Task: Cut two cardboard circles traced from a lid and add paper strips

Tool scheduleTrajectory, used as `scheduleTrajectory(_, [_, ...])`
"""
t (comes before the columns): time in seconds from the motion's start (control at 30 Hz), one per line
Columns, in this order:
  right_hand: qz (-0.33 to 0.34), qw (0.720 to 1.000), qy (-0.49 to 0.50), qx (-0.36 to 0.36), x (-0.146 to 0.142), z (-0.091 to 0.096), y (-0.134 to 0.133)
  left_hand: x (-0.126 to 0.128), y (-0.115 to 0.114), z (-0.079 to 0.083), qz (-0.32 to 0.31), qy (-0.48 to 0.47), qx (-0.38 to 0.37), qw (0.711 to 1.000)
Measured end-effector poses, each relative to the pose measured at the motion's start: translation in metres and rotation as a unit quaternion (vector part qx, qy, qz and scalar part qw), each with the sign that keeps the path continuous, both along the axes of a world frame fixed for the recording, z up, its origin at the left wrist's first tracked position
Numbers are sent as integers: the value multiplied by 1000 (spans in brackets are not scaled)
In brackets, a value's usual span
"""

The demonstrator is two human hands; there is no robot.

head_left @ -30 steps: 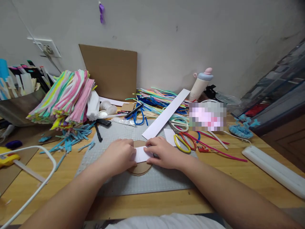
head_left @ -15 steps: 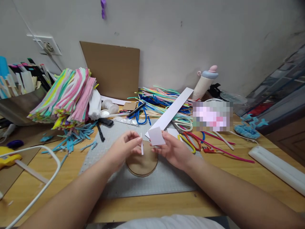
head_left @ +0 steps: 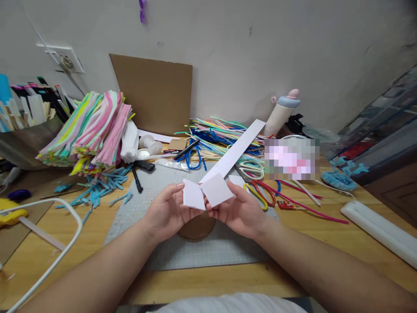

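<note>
My left hand (head_left: 166, 211) grips a small white square of foam board (head_left: 193, 195) between thumb and fingers, its broad face turned up. A similar white square (head_left: 217, 190) is pinched in my right hand (head_left: 246, 211). The two squares meet or nearly meet at their inner edges; whether they touch I cannot tell. Beneath my hands, a round brown cardboard disc (head_left: 197, 229) lies on the grey cutting mat (head_left: 176, 256), mostly covered. Just beyond the squares, a long white strip (head_left: 236, 150) slants up to the right, resting over the pile of pipe cleaners.
Scissors with pale handles (head_left: 252, 169) and red-and-yellow-handled scissors (head_left: 262, 195) lie right of my hands. Bundled pipe cleaners (head_left: 97, 130) stand at the left, near blue scraps (head_left: 96, 191). A black pen (head_left: 137, 179) rests on the mat. A bottle (head_left: 282, 113) stands behind; a white bar (head_left: 379, 230) lies right.
My left hand has turned its white square from edge-on to face-up and brought it right, against or close to the other square. The right hand's square has tilted. The disc is more covered now.
</note>
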State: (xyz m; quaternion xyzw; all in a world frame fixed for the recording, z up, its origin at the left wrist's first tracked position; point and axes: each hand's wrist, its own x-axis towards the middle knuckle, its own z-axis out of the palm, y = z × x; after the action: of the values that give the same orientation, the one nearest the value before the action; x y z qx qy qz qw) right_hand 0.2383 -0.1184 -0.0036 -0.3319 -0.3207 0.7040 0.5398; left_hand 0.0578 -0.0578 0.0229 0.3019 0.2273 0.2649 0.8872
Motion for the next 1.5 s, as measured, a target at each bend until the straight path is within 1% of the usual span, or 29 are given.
scheduleTrajectory(0.03, [-27, 997, -51, 50, 0, -2, -1, 0, 0, -2, 5, 6, 22, 1000])
scheduleTrajectory(0.07, [-60, 985, -120, 112, 1, -3, -1, 0, -1, -4, 12, 16, 55, 998])
scheduleTrajectory(0.1, [-93, 959, -198, 180, 1, -4, -2, 0, -1, -7, 19, 28, 100, 994])
scheduleTrajectory(0.17, [-139, 882, -336, 299, 2, -3, -5, 0, -4, -12, 34, 44, 220, 974])
scheduleTrajectory(0.2, [-147, 845, -385, 341, 3, -2, -7, 0, -6, -14, 43, 50, 285, 956])
scheduleTrajectory(0.23, [-147, 815, -420, 370, 3, -1, -9, 0, -7, -15, 55, 56, 345, 935])
scheduleTrajectory(0.27, [-145, 794, -443, 390, 3, 1, -11, 0, -9, -16, 66, 64, 396, 914])
scheduleTrajectory(0.3, [-143, 778, -459, 403, 3, 2, -12, 0, -10, -16, 76, 74, 434, 894])
scheduleTrajectory(0.33, [-141, 767, -471, 412, 3, 3, -13, -1, -11, -16, 87, 85, 463, 878])
scheduleTrajectory(0.4, [-142, 755, -481, 422, 3, 4, -13, -2, -13, -15, 99, 100, 504, 852])
scheduleTrajectory(0.53, [-142, 753, -483, 423, 4, 2, -12, -5, -12, -13, 94, 127, 556, 816])
scheduleTrajectory(0.57, [-141, 754, -483, 423, 4, 1, -12, -6, -11, -12, 94, 134, 562, 811])
scheduleTrajectory(0.63, [-138, 755, -482, 423, 5, 1, -11, -6, -11, -12, 95, 138, 564, 809])
scheduleTrajectory(0.83, [-121, 765, -475, 417, 5, -1, -9, -4, -11, -13, 72, 109, 539, 832])
scheduleTrajectory(0.93, [-119, 765, -477, 417, 4, -1, -8, -4, -11, -15, 69, 103, 518, 846])
scheduleTrajectory(1.1, [-110, 758, -490, 416, 6, -1, -9, -3, -10, -17, 85, 113, 492, 859])
scheduleTrajectory(1.17, [-97, 762, -494, 407, 5, -3, -9, 0, -9, -16, 97, 108, 464, 874])
scheduleTrajectory(1.2, [-93, 771, -489, 397, 5, -4, -9, 1, -9, -16, 102, 102, 445, 884])
scheduleTrajectory(1.27, [-104, 806, -451, 369, 3, -8, -7, 4, -8, -16, 105, 96, 412, 900])
scheduleTrajectory(1.33, [-129, 850, -384, 337, 1, -13, -5, 5, -6, -17, 102, 99, 403, 904])
scheduleTrajectory(1.37, [-142, 867, -350, 326, 1, -15, -4, 5, -5, -17, 98, 105, 407, 902])
scheduleTrajectory(1.43, [-160, 883, -306, 319, 2, -18, -2, 3, -4, -17, 82, 114, 416, 899])
scheduleTrajectory(1.47, [-165, 884, -299, 319, 3, -19, -2, 1, -3, -16, 71, 124, 426, 894])
scheduleTrajectory(1.5, [-169, 882, -301, 321, 4, -18, -1, 0, -2, -15, 58, 145, 449, 880])
